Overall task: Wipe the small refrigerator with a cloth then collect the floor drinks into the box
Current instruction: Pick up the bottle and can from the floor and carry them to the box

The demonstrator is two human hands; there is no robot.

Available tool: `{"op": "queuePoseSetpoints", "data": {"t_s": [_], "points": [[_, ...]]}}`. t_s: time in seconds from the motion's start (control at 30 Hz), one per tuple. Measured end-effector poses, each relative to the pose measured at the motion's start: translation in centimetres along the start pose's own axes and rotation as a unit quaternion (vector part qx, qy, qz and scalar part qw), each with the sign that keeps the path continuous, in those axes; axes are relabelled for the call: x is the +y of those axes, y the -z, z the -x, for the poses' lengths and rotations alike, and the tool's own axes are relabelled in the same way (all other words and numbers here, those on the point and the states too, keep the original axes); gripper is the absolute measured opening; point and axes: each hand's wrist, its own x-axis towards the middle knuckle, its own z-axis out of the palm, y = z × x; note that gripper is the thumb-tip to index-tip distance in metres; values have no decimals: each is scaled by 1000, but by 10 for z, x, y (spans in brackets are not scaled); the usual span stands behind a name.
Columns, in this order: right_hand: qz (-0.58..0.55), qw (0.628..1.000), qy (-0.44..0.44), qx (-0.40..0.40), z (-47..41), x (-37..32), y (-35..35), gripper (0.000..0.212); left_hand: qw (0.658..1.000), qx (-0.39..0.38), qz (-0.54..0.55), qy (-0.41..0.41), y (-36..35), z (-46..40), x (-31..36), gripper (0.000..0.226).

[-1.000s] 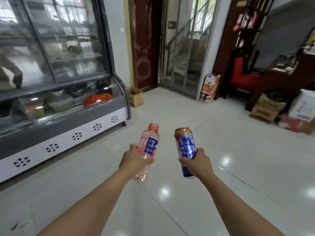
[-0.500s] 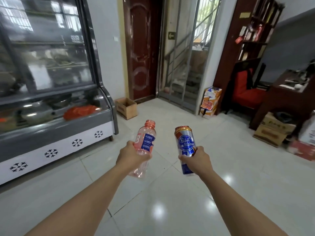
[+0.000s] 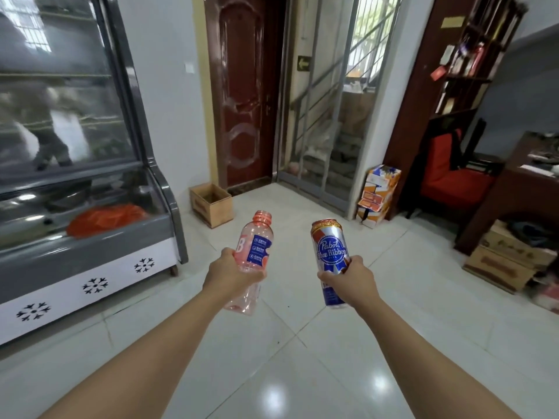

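Both arms were extended fwd over the white tiled floor (image 3: 302,373). The left hand (image 3: 233,272) was clamped round the mid-body of a clear pink plastic bottle (image 3: 252,258), cap off, neck tilted slightly toward 1 o'clock, blue label facing the camera. The right hand (image 3: 351,278) was clamped on the lower half of a Pabst Blue Ribbon can (image 3: 330,252), held approx. upright, top end up. Bottle and can were apart, side by side, both clear of the floor. An open cardboard box (image 3: 211,204) sat on the floor at 12 o'clock from the bottle, well beyond it, against the wall beside a dark red door (image 3: 242,95). A glass-fronted display refrigerator (image 3: 90,237) w/ snowflake marks on its white base stood at 9–10 o'clock. At 2–3 o'clock: stacked cartons (image 3: 378,195), a red chair (image 3: 453,173) and more boxes (image 3: 505,261) on the floor under a dark worktop (image 3: 532,176).
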Motion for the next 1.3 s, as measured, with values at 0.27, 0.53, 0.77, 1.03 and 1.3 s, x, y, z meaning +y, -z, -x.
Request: {"op": "queuePoseSetpoints", "data": {"t_s": [0.27,0.53,0.77,1.03,1.3], "points": [[-4,1000,-22,-2,-166,-25,12,68,1000,-30,-2,-8,-42,-146,73,69],[-14,1000,-5,-28,-340,-41,11,69,1000,2,-7,21,-97,-282,122,70],[-5,996,32,-81,-511,-63,33,69,996,69,17,54,-152,-405,182,72],[-7,993,58,-105,-665,-82,40,69,991,104,25,82,-201,-524,230,72],[38,989,84,-116,-827,-123,26,69,989,111,46,82,-243,-691,267,69]]}}
